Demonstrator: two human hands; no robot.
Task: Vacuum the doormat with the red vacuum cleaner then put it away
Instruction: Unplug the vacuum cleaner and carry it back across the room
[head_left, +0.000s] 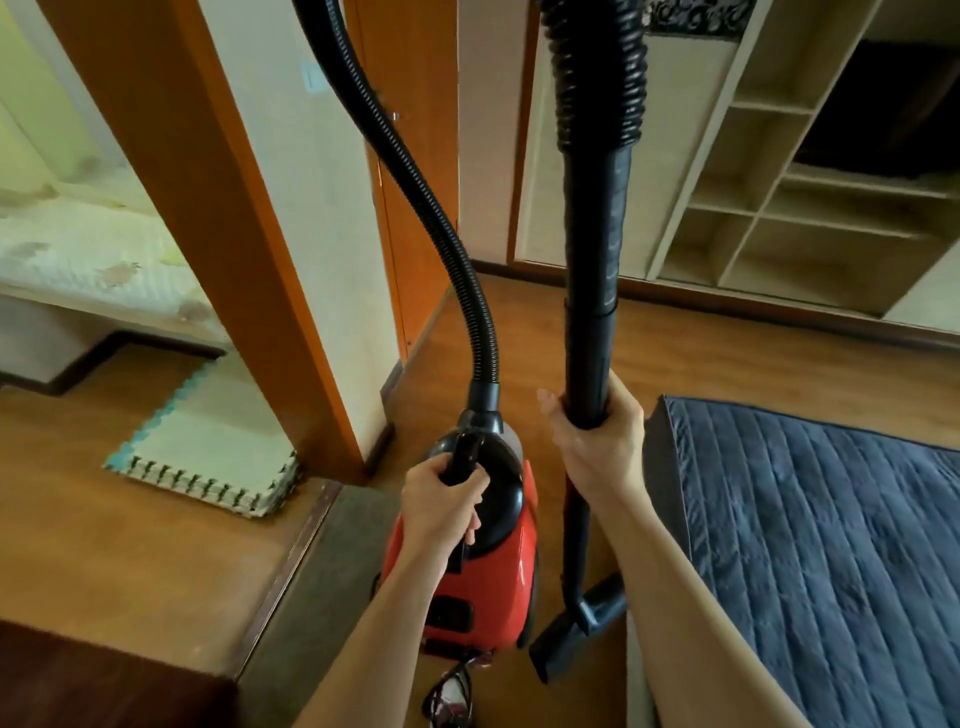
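Note:
The red vacuum cleaner (498, 582) hangs nose-up above the wooden floor, its black top facing me. My left hand (441, 509) grips its black carry handle. A ribbed black hose (415, 171) rises from the nose and loops out of view at the top. My right hand (597, 441) grips the black wand (592, 291), which stands nearly upright. The floor nozzle (576, 634) hangs at the wand's lower end, beside the red body. A grey strip (322, 571) lies along the threshold under my left arm; I cannot tell whether it is the doormat.
A blue quilted mattress (831, 545) fills the right. An orange door frame (208, 208) and wall stand on the left, with foam floor tiles (208, 457) stacked beyond. Open shelving (779, 197) lines the far wall. A coiled cord (452, 696) hangs below the vacuum.

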